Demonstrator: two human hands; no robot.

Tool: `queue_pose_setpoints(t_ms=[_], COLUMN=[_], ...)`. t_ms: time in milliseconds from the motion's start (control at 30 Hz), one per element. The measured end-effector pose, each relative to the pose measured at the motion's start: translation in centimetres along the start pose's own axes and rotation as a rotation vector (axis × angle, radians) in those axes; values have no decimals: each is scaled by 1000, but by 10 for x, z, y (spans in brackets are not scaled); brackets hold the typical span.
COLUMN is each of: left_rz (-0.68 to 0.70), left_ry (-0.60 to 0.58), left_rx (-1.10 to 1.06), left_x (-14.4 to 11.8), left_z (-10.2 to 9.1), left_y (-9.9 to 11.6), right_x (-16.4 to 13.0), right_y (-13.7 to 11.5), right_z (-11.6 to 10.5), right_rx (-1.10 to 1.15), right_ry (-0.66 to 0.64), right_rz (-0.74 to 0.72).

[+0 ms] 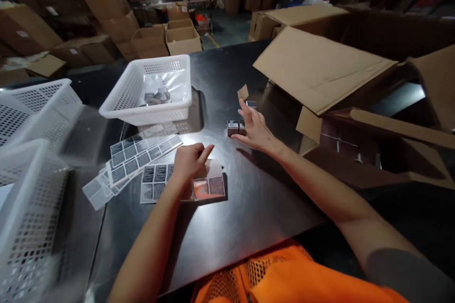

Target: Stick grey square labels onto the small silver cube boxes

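Orange mesh vest (pixel 284 274) at 6 o'clock. Left hand (pixel 190 161) fingers curl, pressing on label sheet (pixel 185 184). Right hand (pixel 254 128) fingers spread, touching small dark boxes (pixel 236 128) on counter (pixel 227 227), at 12 o'clock from the sheet. Labelling step judged in hand; peeling one label needs fingertip precision.

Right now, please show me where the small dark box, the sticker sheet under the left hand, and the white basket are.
small dark box (pixel 232 127): head view, on its front face.
sticker sheet (pixel 159 173): head view, on its printed left part.
white basket (pixel 142 112): head view, on its front rim.
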State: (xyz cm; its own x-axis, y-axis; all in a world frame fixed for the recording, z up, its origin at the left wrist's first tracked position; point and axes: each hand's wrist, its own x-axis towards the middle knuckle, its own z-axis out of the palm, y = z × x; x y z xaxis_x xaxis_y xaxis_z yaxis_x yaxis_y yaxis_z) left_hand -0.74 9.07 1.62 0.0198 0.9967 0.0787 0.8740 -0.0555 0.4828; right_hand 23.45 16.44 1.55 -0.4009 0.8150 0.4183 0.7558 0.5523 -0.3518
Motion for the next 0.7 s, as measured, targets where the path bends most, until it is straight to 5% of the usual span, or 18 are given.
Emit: queue_pose_setpoints(t_ms=[100, 267, 467, 633, 700], left_rz=[46, -3, 80, 208, 274], left_ry=[-88, -167, -114, 22, 82], left_rx=[-185, -426, -705, -584, -513], left_x=[-2, -5, -12, -18, -20], left_z=[5, 6, 12, 19, 23], left_y=[4, 7, 18, 23, 24], right_x=[21, -14, -70, -77, -77], right_y=[6, -15, -43, -39, -37], right_z=[7, 9, -7, -37, -44], right_rx=[-16, 89, 238, 727, 923], right_ry=[-136, 141, 243, 452, 443], right_rz=[10, -278, -326, -153, -13])
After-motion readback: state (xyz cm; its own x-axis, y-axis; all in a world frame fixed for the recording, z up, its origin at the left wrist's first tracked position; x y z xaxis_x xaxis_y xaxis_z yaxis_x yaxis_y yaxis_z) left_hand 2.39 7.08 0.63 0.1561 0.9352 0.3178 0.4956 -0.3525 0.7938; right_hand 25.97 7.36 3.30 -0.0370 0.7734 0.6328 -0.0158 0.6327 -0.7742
